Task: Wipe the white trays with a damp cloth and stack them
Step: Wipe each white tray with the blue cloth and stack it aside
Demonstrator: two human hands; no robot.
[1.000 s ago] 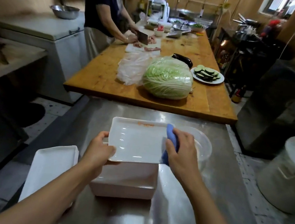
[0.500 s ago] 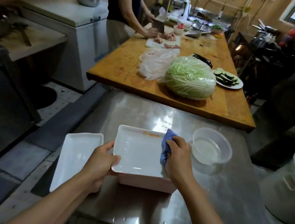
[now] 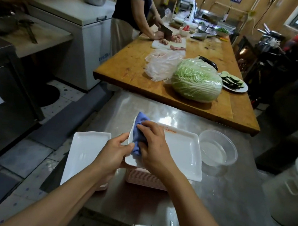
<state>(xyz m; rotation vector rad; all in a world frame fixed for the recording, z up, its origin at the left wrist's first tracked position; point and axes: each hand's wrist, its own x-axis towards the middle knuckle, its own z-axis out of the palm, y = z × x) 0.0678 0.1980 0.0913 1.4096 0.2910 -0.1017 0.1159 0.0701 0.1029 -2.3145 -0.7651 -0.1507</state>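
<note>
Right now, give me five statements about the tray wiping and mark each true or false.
1. The right hand presses a blue cloth onto the top tray. True.
2. The left hand is off the tray. False: its grip is on the tray's left edge.
3. The clear bowl sits right of the tray. True.
4. The cabbage lies on the steel table. False: it is on the wooden table.
5. Another white tray lies left of the stack. True.
</note>
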